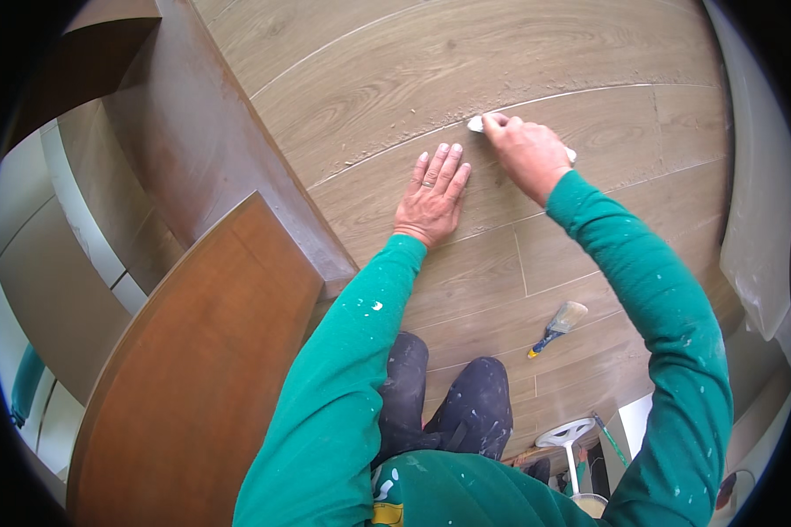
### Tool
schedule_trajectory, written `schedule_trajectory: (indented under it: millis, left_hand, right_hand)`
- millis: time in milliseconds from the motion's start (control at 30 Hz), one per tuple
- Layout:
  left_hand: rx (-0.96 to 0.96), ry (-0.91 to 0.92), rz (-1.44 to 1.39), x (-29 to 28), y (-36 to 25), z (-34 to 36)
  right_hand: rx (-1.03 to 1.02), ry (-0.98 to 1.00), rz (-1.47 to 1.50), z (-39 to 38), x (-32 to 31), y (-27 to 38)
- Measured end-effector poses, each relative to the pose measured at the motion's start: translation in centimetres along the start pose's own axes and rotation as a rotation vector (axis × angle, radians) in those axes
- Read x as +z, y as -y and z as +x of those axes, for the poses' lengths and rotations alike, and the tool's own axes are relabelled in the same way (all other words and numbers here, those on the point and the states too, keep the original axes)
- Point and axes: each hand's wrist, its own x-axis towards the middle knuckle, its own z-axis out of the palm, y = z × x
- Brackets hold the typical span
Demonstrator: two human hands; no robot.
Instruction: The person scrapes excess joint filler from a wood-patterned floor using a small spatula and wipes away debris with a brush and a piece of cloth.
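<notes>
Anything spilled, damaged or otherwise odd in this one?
Yes: loose crumbs lie scattered along a joint near the right hand, untidy against the wood-look floor. White spots on the green sleeves look like splashes.

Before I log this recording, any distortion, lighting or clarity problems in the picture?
Head view: black corners; floor seams and the brown wooden panel look bowed toward the rim; light soft, shadows faint; left hand clear; white tool in the right hand mostly covered, too small to identify.
</notes>
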Motion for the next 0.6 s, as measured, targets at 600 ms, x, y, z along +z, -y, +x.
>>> schedule_trajectory:
  millis: [600]
  left_hand:
    - [-0.005,-0.008,-0.012,1.0,0.5,-0.4]
  right_hand:
    - [-0.024,0.139,0.770,4.5,-1.9,14.3]
